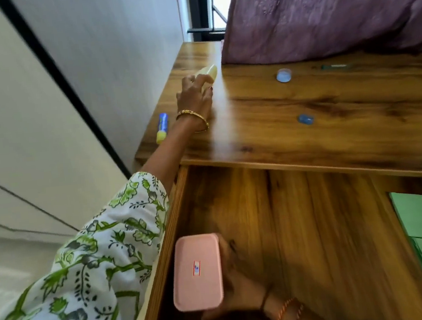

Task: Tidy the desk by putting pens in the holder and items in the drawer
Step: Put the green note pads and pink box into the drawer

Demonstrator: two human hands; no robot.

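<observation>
**While the drawer stands open, both hands are full**

While the wooden desk [329,111] fills the view, its open drawer [303,228] sits below the front edge. Inside the drawer, the right hand [240,284] grips a pink box [197,272]. Near the desk's far left, the left hand [194,96] closes around a pale yellow tube [208,72]. A glue stick [162,128] lies beside that wrist; two small blue caps [284,75] sit well apart to the right.
</observation>
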